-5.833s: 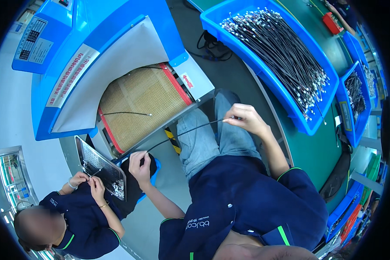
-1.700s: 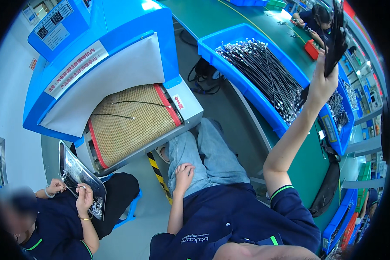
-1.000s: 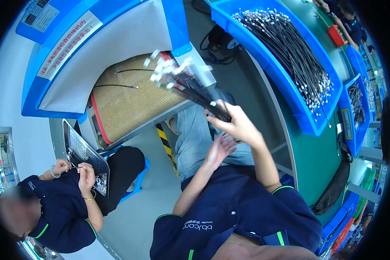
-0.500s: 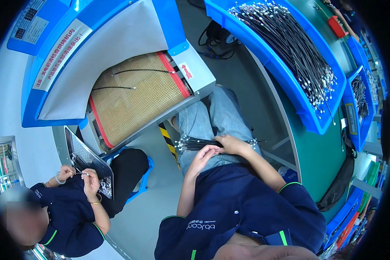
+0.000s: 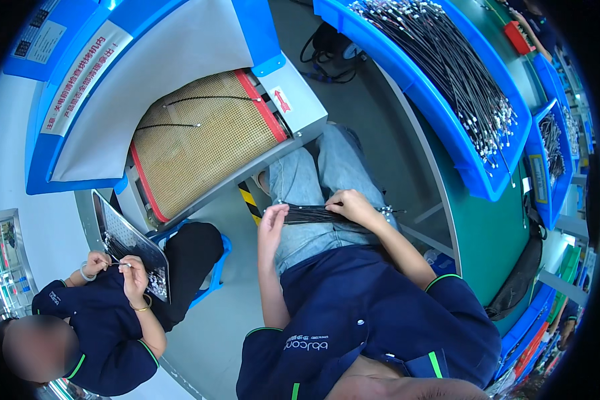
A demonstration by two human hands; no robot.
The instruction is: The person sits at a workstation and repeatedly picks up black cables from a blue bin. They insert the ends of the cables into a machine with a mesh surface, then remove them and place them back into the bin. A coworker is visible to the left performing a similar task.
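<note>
Across my jeans lies a bundle of thin black cables (image 5: 308, 215) with small white connectors at the ends. My left hand (image 5: 272, 219) has its fingers closed around the bundle's left end, covering most of the connectors there. Over the right half, my right hand (image 5: 352, 205) pinches at the cables from above with thumb and fingers together. Connectors stick out past it on the right. Whether a single cable is separated between the fingers is too small to tell.
Ahead, a mesh conveyor belt (image 5: 207, 143) carries two black cables out of a blue machine (image 5: 263, 33). On the green table (image 5: 470, 227) at right stands a blue bin (image 5: 420, 100) heaped with cables. At left, a seated co-worker (image 5: 100, 327) handles cables over a metal tray (image 5: 160, 257).
My left hand has slid left from the bundle's middle to its left end. My right hand has shifted slightly and stays on the cables. The belt and machine appear slightly shifted left.
</note>
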